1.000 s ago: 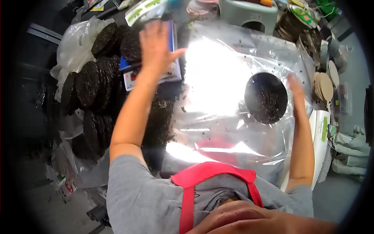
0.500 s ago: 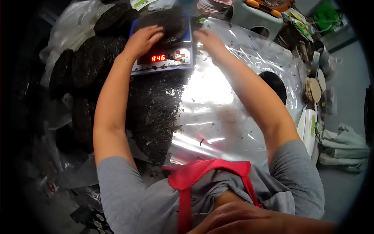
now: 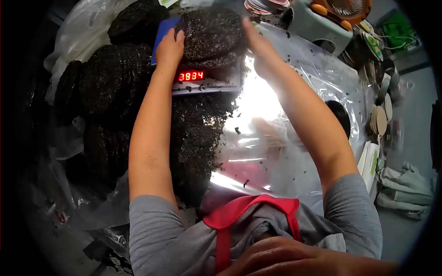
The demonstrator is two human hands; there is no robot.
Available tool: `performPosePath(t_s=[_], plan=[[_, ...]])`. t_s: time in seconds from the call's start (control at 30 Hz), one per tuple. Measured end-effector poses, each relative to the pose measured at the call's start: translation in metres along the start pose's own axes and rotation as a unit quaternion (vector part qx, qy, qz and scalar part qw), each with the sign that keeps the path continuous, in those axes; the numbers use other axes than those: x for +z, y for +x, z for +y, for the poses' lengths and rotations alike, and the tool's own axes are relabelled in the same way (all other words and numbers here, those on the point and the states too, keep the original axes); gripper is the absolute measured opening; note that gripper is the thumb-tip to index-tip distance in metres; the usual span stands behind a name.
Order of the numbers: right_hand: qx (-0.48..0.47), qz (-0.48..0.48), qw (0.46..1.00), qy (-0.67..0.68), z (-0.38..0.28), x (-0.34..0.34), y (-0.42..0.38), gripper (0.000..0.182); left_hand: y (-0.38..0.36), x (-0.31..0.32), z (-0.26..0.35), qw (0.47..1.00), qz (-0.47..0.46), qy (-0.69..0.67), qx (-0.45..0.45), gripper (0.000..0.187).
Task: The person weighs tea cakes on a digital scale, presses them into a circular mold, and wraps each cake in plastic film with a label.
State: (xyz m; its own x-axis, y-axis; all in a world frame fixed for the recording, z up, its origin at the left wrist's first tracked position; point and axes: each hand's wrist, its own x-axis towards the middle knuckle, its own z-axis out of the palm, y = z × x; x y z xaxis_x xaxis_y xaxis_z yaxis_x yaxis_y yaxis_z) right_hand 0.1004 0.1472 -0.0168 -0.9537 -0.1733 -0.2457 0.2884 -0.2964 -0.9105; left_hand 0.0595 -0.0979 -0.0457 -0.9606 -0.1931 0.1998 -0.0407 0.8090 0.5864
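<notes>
A stack of dark, round, flaky cakes that look like dried seaweed (image 3: 212, 34) sits over the digital scale (image 3: 216, 85). The red display on the scale glows with what looks like 3884. My left hand (image 3: 170, 48) is curled against the stack's left edge, fingers bent round its rim. Against the right edge lies my right hand (image 3: 258, 43), slightly blurred, its fingers hidden in part. Between them the two hands clasp the stack. Part of the scale's blue platform (image 3: 162, 34) shows at the left.
More dark round cakes (image 3: 106, 83) are piled on the left beside clear plastic (image 3: 76, 32). Dark crumbs (image 3: 193, 138) cover the table before the scale. A clear plastic sheet (image 3: 294, 152) lies at right, with a dark round object (image 3: 338, 117). An orange fan (image 3: 343, 9) stands behind.
The display has gone from 846 to about 3884. A thicker stack of cakes now shows over the scale, clasped at both sides. In the view, scale and hands have shifted right.
</notes>
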Motion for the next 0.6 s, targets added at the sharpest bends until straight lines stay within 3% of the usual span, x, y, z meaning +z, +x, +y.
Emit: performPosePath(t_s=[0.07,0.13,0.17,0.2,0.23,0.27,0.3,0.33,0.4,0.47,0.53,0.6], plan=[[-0.029,0.059,0.998,0.002,0.01,0.008,-0.007,0.084,-0.013,0.016,0.005,0.996,0.063,-0.015,0.055,0.043],[-0.041,0.095,0.992,0.077,0.032,0.006,-0.002,0.088,-0.027,0.036,0.012,0.974,0.085,-0.209,-0.031,0.043],[-0.072,0.065,0.988,0.119,0.048,-0.011,0.012,0.093,-0.042,0.026,0.03,0.977,0.076,-0.2,-0.023,0.043],[-0.066,0.067,0.988,0.123,0.038,-0.015,-0.011,0.093,-0.069,0.005,0.053,0.905,0.011,-0.413,-0.1,0.044],[-0.05,0.075,0.993,0.075,0.014,-0.014,-0.048,0.094,-0.1,-0.012,0.067,0.777,-0.047,-0.603,-0.176,0.045],[-0.037,0.081,0.996,0.024,0.001,-0.016,-0.078,0.096,-0.125,-0.022,0.073,0.775,-0.042,-0.604,-0.182,0.045],[-0.037,0.081,0.996,0.019,0.001,-0.023,-0.096,0.096,-0.147,-0.028,0.082,0.732,-0.099,-0.642,-0.205,0.046],[-0.112,0.091,0.989,-0.036,0.0,-0.033,-0.115,0.095,-0.168,-0.035,0.091,0.685,-0.161,-0.675,-0.224,0.046],[-0.207,0.09,0.968,-0.109,-0.005,-0.054,-0.163,0.088,-0.213,-0.051,0.102,0.702,-0.222,-0.656,-0.17,0.043],[-0.179,0.094,0.976,-0.083,-0.021,-0.061,-0.228,0.083,-0.241,-0.062,0.107,0.741,-0.219,-0.623,-0.125,0.079],[-0.155,0.104,0.981,-0.043,-0.024,-0.067,-0.276,0.079,-0.253,-0.074,0.1,0.712,-0.28,-0.638,-0.088,0.093],[-0.141,0.086,0.983,-0.083,-0.002,-0.077,-0.304,0.078,-0.269,-0.081,0.111,0.745,-0.305,-0.582,-0.115,0.096]])
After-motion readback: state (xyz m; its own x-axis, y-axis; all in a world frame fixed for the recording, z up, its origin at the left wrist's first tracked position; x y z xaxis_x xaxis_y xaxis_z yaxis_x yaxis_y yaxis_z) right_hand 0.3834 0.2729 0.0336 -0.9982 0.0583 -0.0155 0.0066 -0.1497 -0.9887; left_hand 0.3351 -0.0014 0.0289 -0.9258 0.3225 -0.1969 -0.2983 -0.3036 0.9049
